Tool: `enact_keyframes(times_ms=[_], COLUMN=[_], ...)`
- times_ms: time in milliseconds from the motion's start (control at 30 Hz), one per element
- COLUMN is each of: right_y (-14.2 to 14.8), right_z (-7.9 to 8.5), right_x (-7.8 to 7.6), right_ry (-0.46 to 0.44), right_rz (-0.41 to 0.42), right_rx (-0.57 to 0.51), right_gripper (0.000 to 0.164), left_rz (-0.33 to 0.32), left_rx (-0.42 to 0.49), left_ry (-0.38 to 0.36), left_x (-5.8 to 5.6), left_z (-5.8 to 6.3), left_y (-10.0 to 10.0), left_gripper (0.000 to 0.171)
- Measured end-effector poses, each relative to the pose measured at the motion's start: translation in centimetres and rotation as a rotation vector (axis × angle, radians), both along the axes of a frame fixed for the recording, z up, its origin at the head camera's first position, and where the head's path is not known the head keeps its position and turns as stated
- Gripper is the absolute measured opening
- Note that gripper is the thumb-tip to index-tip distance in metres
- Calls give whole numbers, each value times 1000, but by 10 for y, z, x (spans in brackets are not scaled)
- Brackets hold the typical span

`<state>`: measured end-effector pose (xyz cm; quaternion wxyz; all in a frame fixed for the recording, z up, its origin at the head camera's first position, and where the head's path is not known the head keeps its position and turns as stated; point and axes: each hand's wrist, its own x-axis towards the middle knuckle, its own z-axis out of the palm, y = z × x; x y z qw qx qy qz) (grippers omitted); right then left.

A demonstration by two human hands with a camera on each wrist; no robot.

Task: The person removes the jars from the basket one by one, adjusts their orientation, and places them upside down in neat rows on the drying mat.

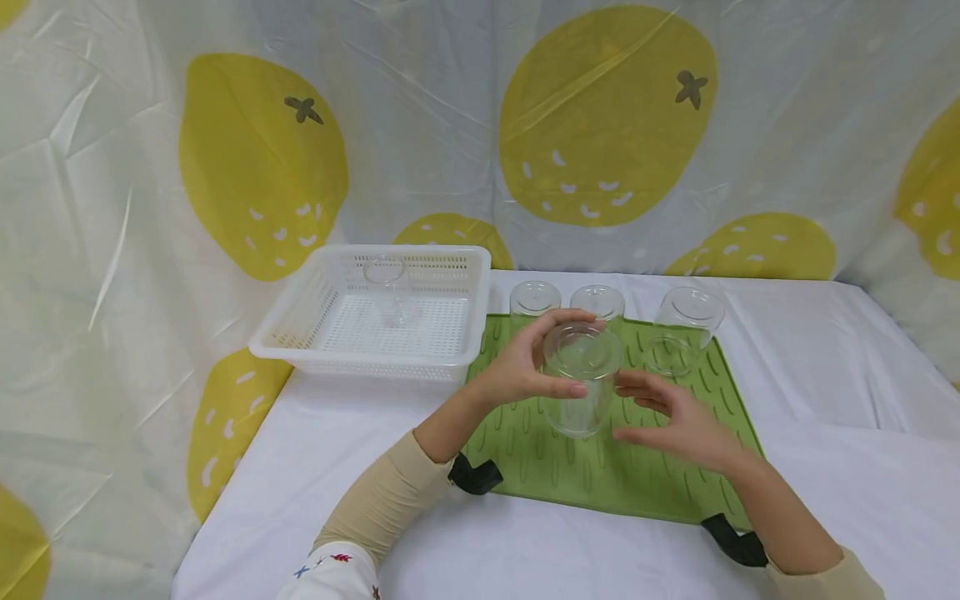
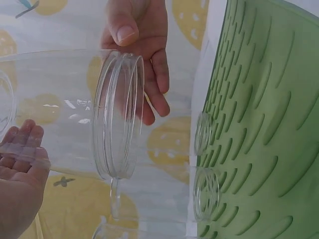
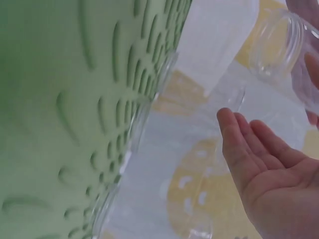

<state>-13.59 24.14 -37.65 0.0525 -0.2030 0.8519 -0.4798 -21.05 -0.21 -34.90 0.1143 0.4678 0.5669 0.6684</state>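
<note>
A clear jar (image 1: pixel 583 408) is held above the green mat (image 1: pixel 540 467), its ridged rim facing down. My left hand (image 1: pixel 517 367) grips it near its upper end, thumb on the near side and fingers round the far side. The left wrist view shows those left-hand fingers (image 2: pixel 22 164) partly through the jar's wall. Close by on the jar's right is my right hand (image 1: pixel 678 421), fingers extended and parted from the thumb. In the right wrist view, the right hand (image 3: pixel 269 169) has nothing in its grasp and the jar (image 3: pixel 279 45) is apart from it.
Three clear jars (image 1: pixel 536 298), (image 1: pixel 597 300), (image 1: pixel 686 321) stand along the mat's far edge, the rightmost apart from the others. A white perforated basket (image 1: pixel 360 360) on the left has another clear jar (image 1: pixel 386 287) in it. Behind hangs a lemon-print curtain (image 1: pixel 420 125).
</note>
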Motion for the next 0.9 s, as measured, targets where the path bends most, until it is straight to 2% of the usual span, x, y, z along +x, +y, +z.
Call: enact_keyframes(times_ms=[300,500,667,900], right_y=[33,55,70,85], right_z=[1,-3,-9,-23], right_x=[4,9,11,11], right_ry=[8,-16,-13,-50], right_rz=[-171,-254,-281,-271], right_rx=[188,226,259,325], right_gripper=[62,64,65,65], left_rz=[16,11,17,39], left_rx=[-5,-13,-15,-68], left_ry=[0,-8,-9,-77], left_x=[-1,-2,-2,-4], left_z=[-7,-10,-13,-21], left_y=[2,4,6,9], left_gripper=[72,73,75,79])
